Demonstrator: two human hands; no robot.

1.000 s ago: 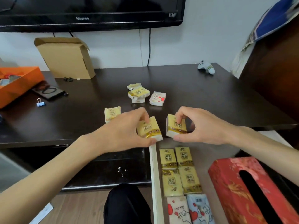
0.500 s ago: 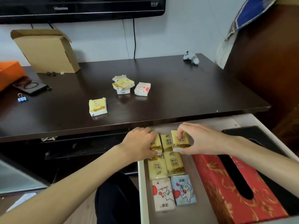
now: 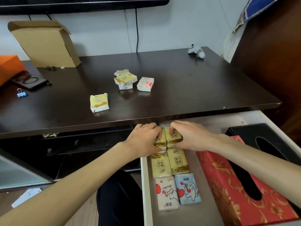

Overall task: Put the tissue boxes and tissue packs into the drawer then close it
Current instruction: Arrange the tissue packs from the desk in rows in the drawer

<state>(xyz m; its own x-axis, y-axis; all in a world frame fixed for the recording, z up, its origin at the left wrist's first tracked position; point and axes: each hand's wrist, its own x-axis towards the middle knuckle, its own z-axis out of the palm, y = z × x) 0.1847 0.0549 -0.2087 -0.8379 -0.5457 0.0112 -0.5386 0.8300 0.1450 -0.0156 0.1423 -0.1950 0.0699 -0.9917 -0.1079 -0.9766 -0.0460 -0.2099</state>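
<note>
The white drawer [image 3: 145,185] stands open under the dark table. My left hand [image 3: 144,139] grips a yellow tissue pack [image 3: 160,141] at the drawer's back left. Beside it, my right hand [image 3: 190,137] holds another yellow pack [image 3: 173,136]. Two yellow packs [image 3: 170,163] and two cartoon-printed packs [image 3: 177,191] lie in rows in front of them. A red tissue box [image 3: 228,185] and a black tissue box [image 3: 254,132] fill the drawer's right side. On the table lie a single yellow pack [image 3: 99,101], a small pile of packs [image 3: 124,79] and a white heart-printed pack [image 3: 145,84].
A cardboard box [image 3: 44,44] leans against the wall at the back left, beside an orange box [image 3: 9,67], a dark flat device [image 3: 31,81] and a blue binder clip [image 3: 20,93]. A small white toy [image 3: 196,50] sits at the back right. A dark wooden cabinet [image 3: 276,54] rises at right.
Both hands carried their yellow packs from the table edge down into the back of the drawer. The camera tilted down and right.
</note>
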